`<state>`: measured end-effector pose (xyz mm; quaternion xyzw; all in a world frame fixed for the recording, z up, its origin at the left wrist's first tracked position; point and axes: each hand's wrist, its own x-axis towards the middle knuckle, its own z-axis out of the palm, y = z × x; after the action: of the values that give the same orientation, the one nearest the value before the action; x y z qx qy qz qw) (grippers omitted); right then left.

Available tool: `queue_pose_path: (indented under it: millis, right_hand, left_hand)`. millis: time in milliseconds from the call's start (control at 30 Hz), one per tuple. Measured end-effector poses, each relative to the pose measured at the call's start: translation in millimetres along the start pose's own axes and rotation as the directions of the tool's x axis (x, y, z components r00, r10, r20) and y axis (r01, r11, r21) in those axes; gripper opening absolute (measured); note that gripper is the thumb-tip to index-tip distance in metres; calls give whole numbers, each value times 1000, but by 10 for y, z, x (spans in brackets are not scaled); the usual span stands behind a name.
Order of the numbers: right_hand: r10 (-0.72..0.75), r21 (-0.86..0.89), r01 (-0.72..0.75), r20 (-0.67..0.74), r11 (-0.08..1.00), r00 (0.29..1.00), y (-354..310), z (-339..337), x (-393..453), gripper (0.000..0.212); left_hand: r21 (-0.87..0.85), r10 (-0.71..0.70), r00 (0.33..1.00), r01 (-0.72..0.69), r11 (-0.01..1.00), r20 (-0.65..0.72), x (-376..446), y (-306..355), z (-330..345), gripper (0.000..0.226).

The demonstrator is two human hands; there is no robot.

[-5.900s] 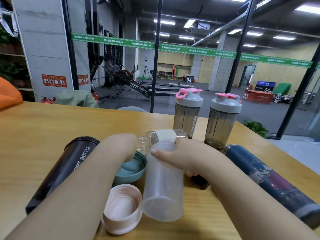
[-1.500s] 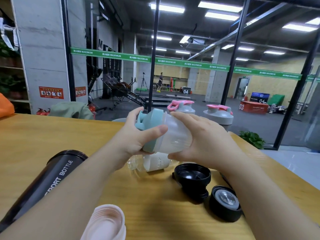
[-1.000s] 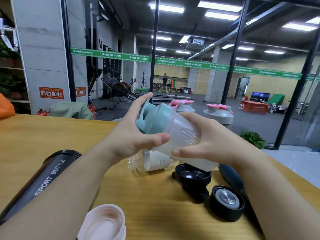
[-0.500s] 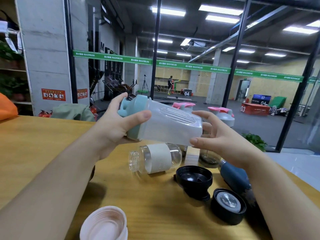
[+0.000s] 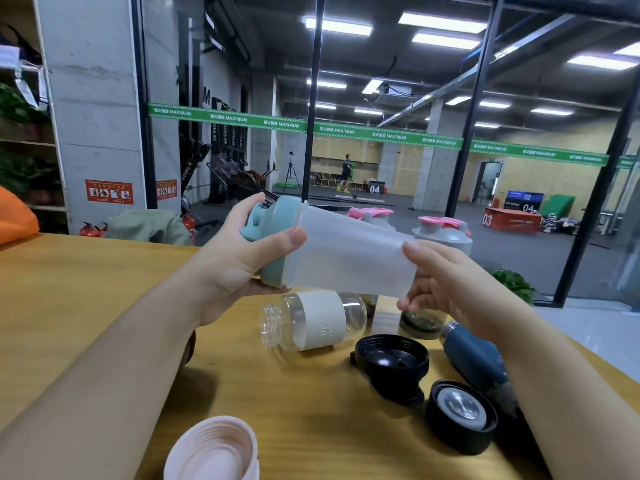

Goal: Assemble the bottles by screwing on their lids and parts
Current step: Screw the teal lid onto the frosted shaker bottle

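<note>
Head view: left hand (image 5: 228, 261) grips teal lid (image 5: 273, 237), right hand (image 5: 450, 285) pinches empty frosted bottle (image 5: 349, 252).

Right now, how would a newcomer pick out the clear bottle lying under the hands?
Start at the wooden table and look just below the frosted shaker with the teal lid held above it. There lies a clear glass bottle with a white sleeve, on its side, threaded mouth pointing left. Unlike its neighbours, it is see-through and has no lid.
</note>
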<state>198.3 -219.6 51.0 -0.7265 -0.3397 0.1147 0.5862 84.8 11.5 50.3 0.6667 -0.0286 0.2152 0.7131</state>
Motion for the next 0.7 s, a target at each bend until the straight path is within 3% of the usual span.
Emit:
queue_pose_path:
  millis: [100, 267, 433, 600, 700]
  right_hand:
    - [136, -14, -137, -30, 991, 990, 13, 40, 38, 75]
    - [205, 25, -205, 16, 978, 979, 2, 89, 66, 72]
    - [83, 179, -101, 106, 979, 991, -7, 71, 16, 58]
    - [-28, 227, -4, 136, 974, 990, -6, -27, -41, 71]
    - [-30, 234, -7, 154, 972, 988, 1, -33, -33, 69]
  left_hand:
    - [20, -10, 1000, 9, 1000, 10, -9, -8, 4, 99]
    - [51, 7, 1000, -7, 999, 1, -5, 3, -2, 101]
    - [23, -9, 999, 10, 1000, -51, 21, 9, 11, 107]
    - [-1, -56, 997, 56, 998, -46, 46, -6, -10, 96]
    - [-9, -75, 997, 75, 997, -34, 53, -17, -36, 93]
